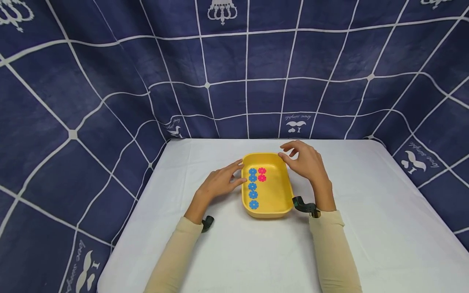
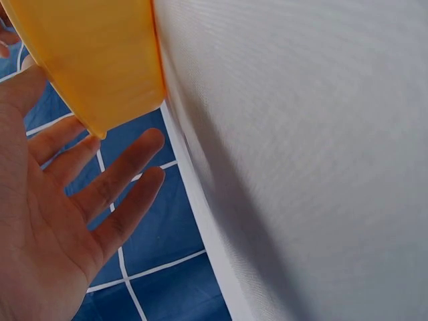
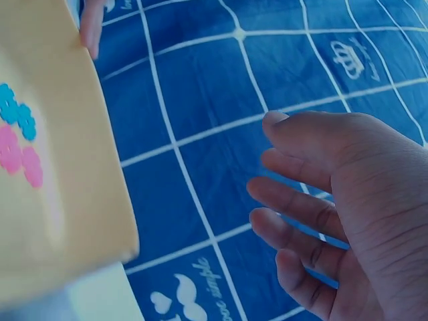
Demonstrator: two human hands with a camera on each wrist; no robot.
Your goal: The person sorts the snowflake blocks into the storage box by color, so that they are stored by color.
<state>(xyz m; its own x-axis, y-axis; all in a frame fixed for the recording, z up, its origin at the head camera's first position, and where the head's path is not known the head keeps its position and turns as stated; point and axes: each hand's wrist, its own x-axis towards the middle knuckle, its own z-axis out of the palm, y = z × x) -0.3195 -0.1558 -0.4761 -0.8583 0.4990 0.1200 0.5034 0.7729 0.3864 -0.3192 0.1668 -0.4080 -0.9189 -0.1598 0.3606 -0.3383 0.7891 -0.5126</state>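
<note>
while blue pieces [image 1: 253, 186] and pink pieces [image 1: 261, 178] lie inside the yellow tray [image 1: 275, 193], the left hand [image 1: 221, 181], fingers extended, touches it, probably for steadiness; the right hand [image 1: 307, 162], fingers relaxed, grasps nothing.

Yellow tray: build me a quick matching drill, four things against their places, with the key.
1. Blue flowers
2. Pink flowers
3. Left hand
4. Right hand

A. By the far right corner of the yellow tray
B. Five inside, in a line
C. At its left side
D. Two inside, right of that line

Pairs: 1-B, 2-D, 3-C, 4-A
</note>
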